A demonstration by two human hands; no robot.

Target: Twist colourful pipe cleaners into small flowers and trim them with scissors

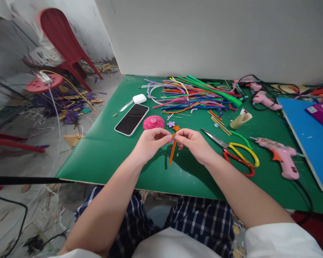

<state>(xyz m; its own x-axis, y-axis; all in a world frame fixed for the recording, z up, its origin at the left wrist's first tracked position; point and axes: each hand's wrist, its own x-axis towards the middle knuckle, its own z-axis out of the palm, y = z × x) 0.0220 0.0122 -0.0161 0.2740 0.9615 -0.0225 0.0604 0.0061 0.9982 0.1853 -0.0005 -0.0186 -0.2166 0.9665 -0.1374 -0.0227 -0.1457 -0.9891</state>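
Note:
Between my two hands is an orange pipe cleaner (pixel 172 153), its free end hanging down over the green table. My left hand (pixel 154 142) pinches its upper part with thumb and forefinger. From the other side, my right hand (pixel 193 142) grips the same spot, fingers curled. A bit of purple shows just by the fingertips, too small to make out. Right beyond the fingertips lie an orange flower (pixel 176 128) and a lilac flower (pixel 170 124). The round pink ridged piece (pixel 153 123) sits beyond my left hand. Scissors (pixel 231 150) with yellow and red handles lie beside my right hand.
A phone (pixel 132 119) and a white earphone case (pixel 139 98) lie at left. Many coloured pipe cleaners (pixel 196 95) are heaped at the back. On the right are a pink glue gun (pixel 281 156), a bamboo-like cup (pixel 240 119) and a blue board (pixel 308 139).

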